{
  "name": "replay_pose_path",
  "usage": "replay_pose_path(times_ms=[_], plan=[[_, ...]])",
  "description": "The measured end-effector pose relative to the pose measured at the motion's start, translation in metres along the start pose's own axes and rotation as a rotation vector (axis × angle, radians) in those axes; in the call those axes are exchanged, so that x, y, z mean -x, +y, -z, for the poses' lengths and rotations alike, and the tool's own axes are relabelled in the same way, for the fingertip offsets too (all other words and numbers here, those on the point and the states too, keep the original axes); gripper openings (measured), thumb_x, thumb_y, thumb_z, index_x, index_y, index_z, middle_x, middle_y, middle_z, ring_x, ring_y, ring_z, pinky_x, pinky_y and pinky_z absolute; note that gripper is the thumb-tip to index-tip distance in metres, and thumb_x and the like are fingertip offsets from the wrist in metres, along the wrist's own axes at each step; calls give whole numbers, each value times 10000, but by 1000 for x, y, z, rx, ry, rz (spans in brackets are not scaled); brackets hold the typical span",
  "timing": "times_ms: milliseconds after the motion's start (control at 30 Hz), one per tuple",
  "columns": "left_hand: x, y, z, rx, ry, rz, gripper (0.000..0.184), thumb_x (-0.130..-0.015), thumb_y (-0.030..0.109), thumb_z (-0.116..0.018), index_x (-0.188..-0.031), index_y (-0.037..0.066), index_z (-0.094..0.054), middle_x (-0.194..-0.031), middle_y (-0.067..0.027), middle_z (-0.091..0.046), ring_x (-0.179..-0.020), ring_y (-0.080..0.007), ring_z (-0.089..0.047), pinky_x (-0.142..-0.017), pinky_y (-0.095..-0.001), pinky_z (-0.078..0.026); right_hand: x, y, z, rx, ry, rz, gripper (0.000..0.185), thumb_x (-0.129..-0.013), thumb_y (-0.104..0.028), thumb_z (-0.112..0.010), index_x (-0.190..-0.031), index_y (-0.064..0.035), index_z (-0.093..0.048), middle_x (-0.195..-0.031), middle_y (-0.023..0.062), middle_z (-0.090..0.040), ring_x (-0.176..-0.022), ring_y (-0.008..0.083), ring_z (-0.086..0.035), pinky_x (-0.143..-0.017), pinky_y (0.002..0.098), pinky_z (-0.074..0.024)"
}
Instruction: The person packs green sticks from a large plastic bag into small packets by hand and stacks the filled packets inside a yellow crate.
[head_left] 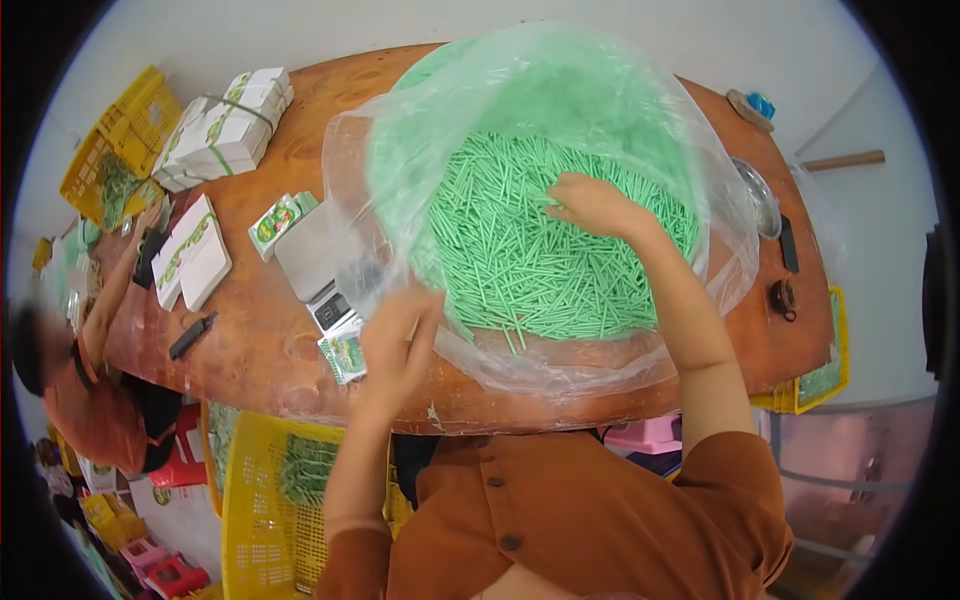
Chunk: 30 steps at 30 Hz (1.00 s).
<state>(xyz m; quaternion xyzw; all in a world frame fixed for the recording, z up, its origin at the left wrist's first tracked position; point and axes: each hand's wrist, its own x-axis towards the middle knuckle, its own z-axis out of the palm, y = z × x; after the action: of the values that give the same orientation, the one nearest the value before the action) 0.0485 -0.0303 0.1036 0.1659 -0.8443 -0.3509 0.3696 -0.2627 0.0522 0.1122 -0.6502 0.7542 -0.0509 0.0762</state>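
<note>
A heap of thin green sticks [520, 270] fills a large clear plastic bag [715, 295], which lies wide open on the table over a round green container. My right hand [595, 205] is over the heap, thumb and fingertips a little apart among the sticks; none shows clearly held. My left hand [400, 335] is at the bag's near left edge, beside a small digital scale [328, 308]. Its fingers are smeared by motion, so whether they touch the plastic is unclear. A small green-and-white packet [345, 355] lies just left of that hand.
Another packet [272, 228] is behind the scale. White printed boxes [193, 255], a strapped box bundle [228, 130] and a black cutter [193, 336] lie left. A co-worker [100, 400] is at the left. A yellow basket [265, 500] stands below; a metal bowl [757, 198] is right.
</note>
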Motion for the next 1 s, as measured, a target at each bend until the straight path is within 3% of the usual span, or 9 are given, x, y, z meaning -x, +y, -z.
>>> replay_pose_path(times_ms=[67,233,300,433,600,667,733,833,1000], plan=[[-53,-3,-25,-202,157,-285,409,-752,53,-639,-1147,26,-536,-1151,-186,-531,-1077,-337,-495,-900,-420,-391,9,-26,-3,-13,-9,46,253,-856,-250,-510,-965,-27,-562,-929,170,-599,-841,326,-562,-728,419,-445],[-98,-13,-110,-155,-523,-67,726,-814,355,-580,-1364,13,-253,-1389,-230,-265,-1303,-378,-223,-1070,-446,-168,11,-38,-22,-243,57,138,240,-864,-249,-510,-953,-34,-566,-898,174,-584,-801,318,-564,-718,389,-452],[-100,-12,-117,461,-27,61,710,-864,455,-496,-1359,6,-257,-1415,-239,-210,-1329,-358,-171,-1077,-446,-141,21,-37,-7,-807,404,-82,244,-877,-265,-509,-957,-38,-546,-840,118,-575,-709,263,-556,-675,362,-449],[-103,9,-137,1684,77,542,696,-923,484,-353,-1391,-1,-178,-1385,-221,-300,-1311,-317,-226,-1062,-467,-163,10,-56,-48,-1563,700,-2,244,-893,-269,-516,-985,-43,-522,-819,43,-558,-658,193,-526,-649,341,-441],[-26,4,-12,592,152,46,469,-914,264,-460,-1267,-32,-369,-1244,-195,-462,-1167,-262,-432,-981,-392,-326,52,-15,-27,-1673,732,-40,231,-868,-225,-576,-1007,-48,-523,-818,35,-547,-659,153,-517,-618,322,-444],[5,-10,40,561,486,17,319,-906,158,-467,-1144,-55,-466,-1115,-166,-548,-996,-228,-551,-872,-325,-433,62,-12,-21,-534,486,-82,192,-809,-207,-622,-897,-50,-556,-753,70,-566,-728,194,-576,-632,352,-445],[21,-13,51,652,680,34,261,-901,110,-473,-1093,-65,-497,-1049,-151,-581,-907,-215,-586,-819,-290,-463,44,-30,-23,-314,313,-51,202,-782,-205,-636,-893,-55,-558,-748,98,-578,-723,235,-587,-618,376,-445],[48,-19,67,265,533,247,203,-867,68,-524,-1034,-44,-550,-1015,-143,-588,-924,-227,-574,-814,-356,-459,4,-12,-55,137,93,32,210,-741,-189,-649,-885,-61,-566,-729,127,-595,-706,299,-593,-600,403,-449],[92,-47,100,-780,95,-133,330,-700,42,-615,-1025,5,-572,-1005,-136,-586,-922,-284,-562,-763,-360,-456,7,-26,-39,338,199,82,109,-718,-104,-578,-799,-41,-544,-759,142,-588,-768,311,-584,-615,425,-458]])
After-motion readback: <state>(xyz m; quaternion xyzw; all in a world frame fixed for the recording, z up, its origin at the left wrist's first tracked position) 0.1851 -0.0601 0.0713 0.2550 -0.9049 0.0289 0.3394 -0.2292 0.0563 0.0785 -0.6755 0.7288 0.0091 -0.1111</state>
